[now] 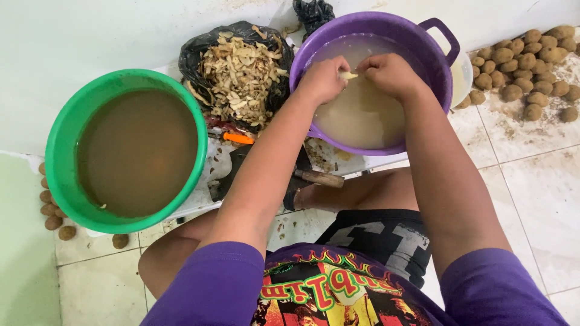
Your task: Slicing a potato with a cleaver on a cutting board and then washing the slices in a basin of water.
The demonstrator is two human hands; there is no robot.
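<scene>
Head view: left hand and right hand meet over the purple tub of cloudy water, fingers of both curled narrow around a small pale peeled piece pinched between the fingertips. Piece sits above the waterline, near the tub's far rim; green basin of brown water well apart.

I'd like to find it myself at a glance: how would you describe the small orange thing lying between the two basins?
Start at the big green basin of brown water on the left and look past its right rim towards the purple basin. There, just below the black bag of peelings, lies a small orange-handled tool. It is the only bright orange thing there; the wooden handle nearby is brown and thicker.
</scene>
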